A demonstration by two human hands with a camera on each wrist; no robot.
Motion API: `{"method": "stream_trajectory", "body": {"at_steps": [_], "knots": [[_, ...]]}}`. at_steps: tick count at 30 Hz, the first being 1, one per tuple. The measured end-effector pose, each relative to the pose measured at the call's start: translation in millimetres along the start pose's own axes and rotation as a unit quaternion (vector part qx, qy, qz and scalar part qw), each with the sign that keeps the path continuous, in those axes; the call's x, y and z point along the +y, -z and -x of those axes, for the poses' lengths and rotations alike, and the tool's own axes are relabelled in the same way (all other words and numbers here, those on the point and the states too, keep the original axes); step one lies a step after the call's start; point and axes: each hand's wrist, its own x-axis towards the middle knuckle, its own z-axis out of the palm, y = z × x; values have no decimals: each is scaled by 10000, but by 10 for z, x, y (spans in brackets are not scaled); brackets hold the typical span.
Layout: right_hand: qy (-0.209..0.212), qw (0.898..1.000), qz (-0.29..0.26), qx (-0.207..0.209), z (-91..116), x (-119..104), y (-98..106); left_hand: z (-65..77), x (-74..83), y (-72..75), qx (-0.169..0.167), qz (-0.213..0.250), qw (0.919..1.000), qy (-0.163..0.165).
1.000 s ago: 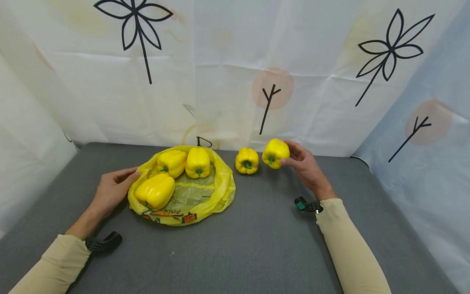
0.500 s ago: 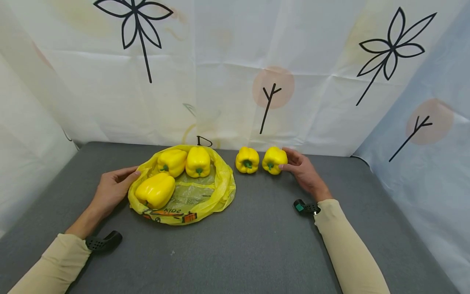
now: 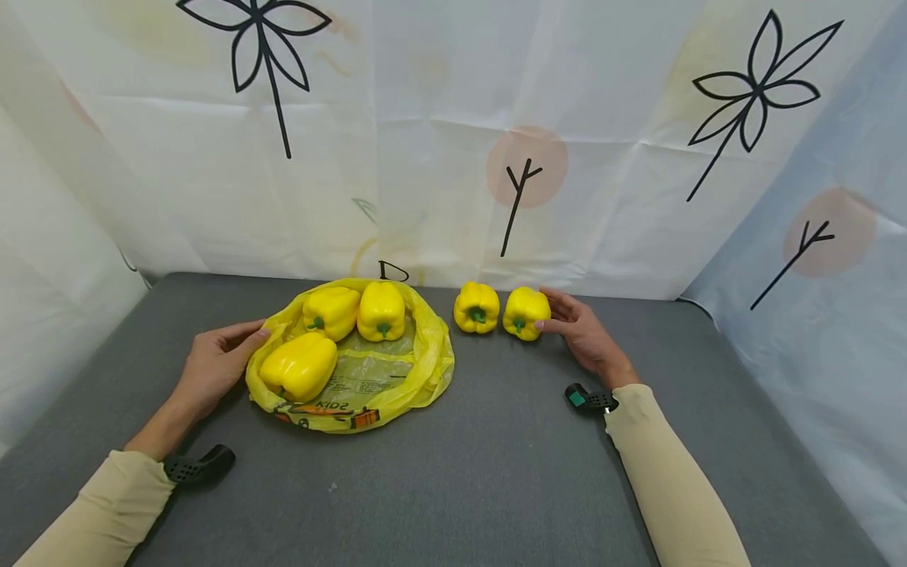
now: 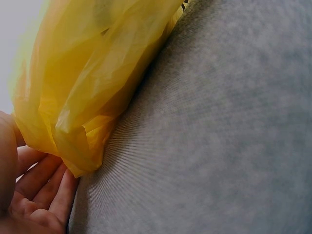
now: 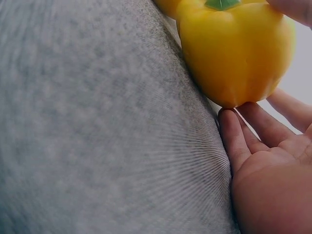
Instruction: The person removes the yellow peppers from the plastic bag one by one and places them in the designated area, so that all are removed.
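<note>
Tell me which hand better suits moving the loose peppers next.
Likely the right hand: it holds the rightmost pepper, beside the other loose pepper. The left hand holds the yellow bag by its left side.

You have five yellow peppers (image 3: 298,367), one yellow bag (image 3: 434,358), one table (image 3: 453,496), two hands (image 3: 216,366) and two black wrist devices (image 3: 200,466).

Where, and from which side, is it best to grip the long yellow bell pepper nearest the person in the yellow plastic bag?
Probably grip the pepper across its middle, from above: it lies on its side, upper face exposed, while the bag borders its left and near sides.
</note>
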Motion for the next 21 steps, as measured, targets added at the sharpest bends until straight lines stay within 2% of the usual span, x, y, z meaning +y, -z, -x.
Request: {"method": "stream_trajectory", "body": {"at_steps": [21], "knots": [[-121, 9998, -62, 115, 4, 26, -4, -14, -20, -7, 0, 44, 10000, 36]]}}
